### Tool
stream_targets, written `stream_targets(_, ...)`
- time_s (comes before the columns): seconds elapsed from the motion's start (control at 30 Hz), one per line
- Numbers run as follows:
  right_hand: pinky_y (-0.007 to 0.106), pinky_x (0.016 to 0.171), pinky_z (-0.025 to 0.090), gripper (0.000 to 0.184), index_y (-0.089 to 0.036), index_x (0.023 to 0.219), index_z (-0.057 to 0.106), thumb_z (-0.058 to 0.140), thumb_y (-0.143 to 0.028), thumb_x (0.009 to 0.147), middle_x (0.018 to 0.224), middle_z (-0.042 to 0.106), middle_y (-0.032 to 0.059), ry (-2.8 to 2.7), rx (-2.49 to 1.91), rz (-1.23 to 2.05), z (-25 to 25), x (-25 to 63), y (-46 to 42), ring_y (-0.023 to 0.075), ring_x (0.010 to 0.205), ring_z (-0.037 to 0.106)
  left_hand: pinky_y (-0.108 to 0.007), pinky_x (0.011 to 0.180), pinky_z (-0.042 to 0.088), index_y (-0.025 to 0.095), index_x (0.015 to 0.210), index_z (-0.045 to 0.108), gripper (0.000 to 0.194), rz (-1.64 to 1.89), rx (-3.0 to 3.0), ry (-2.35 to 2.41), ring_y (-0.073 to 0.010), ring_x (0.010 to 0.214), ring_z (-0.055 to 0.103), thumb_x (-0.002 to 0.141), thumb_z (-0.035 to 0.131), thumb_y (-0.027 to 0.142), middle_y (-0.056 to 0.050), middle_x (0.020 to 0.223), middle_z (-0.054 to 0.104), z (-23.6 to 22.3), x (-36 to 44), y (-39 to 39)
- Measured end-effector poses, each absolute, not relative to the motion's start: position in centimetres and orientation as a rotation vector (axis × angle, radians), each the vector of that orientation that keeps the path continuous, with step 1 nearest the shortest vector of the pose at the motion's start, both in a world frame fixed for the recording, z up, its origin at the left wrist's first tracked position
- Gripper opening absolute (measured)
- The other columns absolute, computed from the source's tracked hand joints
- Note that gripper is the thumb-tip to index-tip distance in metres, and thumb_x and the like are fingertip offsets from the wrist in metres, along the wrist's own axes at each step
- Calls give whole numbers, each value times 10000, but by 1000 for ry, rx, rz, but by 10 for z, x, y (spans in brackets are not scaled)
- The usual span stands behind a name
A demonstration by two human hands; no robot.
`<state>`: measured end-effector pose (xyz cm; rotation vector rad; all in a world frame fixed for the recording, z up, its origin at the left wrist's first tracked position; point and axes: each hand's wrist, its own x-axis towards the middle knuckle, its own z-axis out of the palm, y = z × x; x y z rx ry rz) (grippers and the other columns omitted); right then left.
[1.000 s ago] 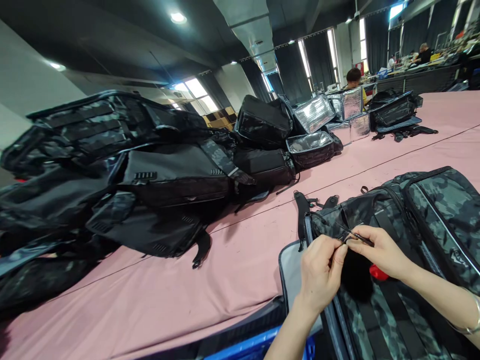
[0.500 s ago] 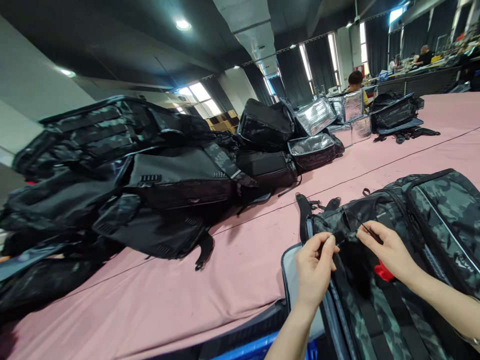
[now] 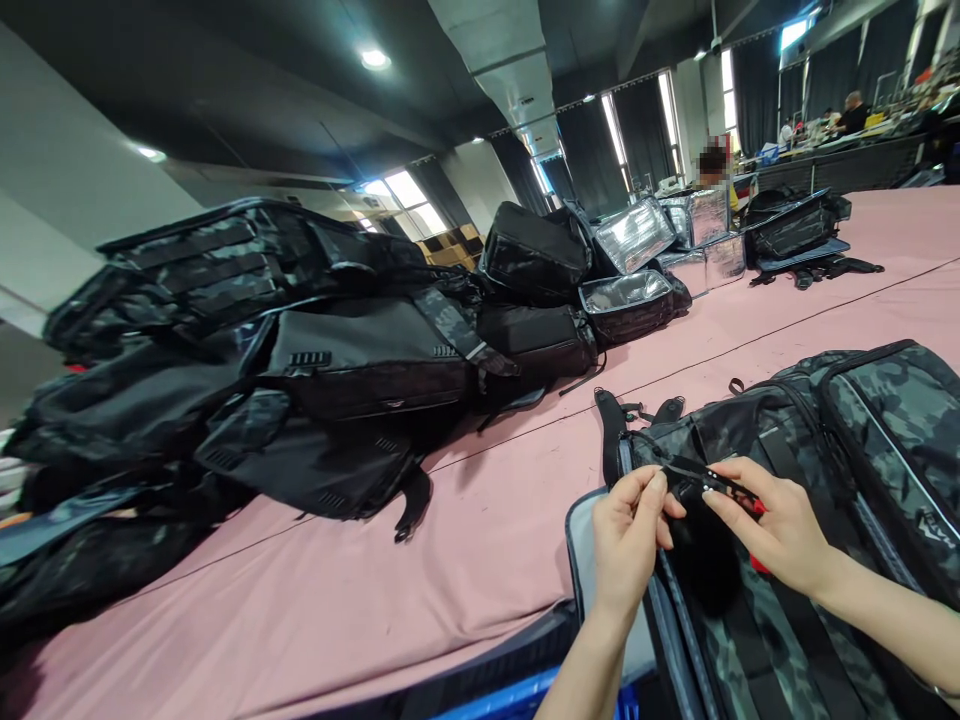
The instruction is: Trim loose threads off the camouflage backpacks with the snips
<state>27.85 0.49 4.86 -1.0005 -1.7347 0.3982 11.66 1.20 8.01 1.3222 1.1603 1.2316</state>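
A dark camouflage backpack [image 3: 795, 440] lies on the pink-covered table at the lower right, with both my hands over it. My left hand [image 3: 630, 530] is closed, thumb and fingers pinching a thin black strap [image 3: 679, 487] above the bag. My right hand [image 3: 780, 525] is closed too, around a slim black piece [image 3: 724, 484] with small pale dots and a red bit by the fingers. Its tip reaches toward the strap close to my left fingertips; whether they touch, I cannot tell. A second red patch [image 3: 759, 565] shows below my right hand.
Black and camouflage bags [image 3: 360, 350] are piled along the left and middle of the pink table [image 3: 480, 540]. Silver-lined bags [image 3: 637, 235] stand farther back. A blue crate edge [image 3: 510, 695] shows at the bottom. A person [image 3: 712, 170] is beyond the table.
My right hand has turned and moved slightly down, and the slim black piece now shows between its fingers, pointing left. My left hand keeps its pinch in nearly the same place.
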Motion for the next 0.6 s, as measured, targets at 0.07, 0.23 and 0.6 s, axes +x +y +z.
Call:
stream_targets(0.07,192,579,426,122,-193,987,535,475,-225,886,803,608,0,-1760,-993,386,49,280,4,79,630,560,-166,400,298,114,927,569,367,1238,1361,1165,-37,394,412,795,539,455,-1,603,574,77,116,12)
stream_targets(0.23,189,635,435,123,-185,944,544,494,-277,880,820,603,7,-1622,-1032,459,45,289,10,95,716,577,-172,428,343,135,923,567,317,1214,1492,1224,-46,418,429,833,492,430,2,617,574,71,117,12)
stream_targets(0.6,329,823,424,423,-169,1014,571,436,-534,847,1044,611,65,-1386,-1423,591,38,306,54,213,986,562,-217,651,416,191,898,621,174,910,2193,1339,-102,741,559,830,513,309,-2,878,634,89,122,30)
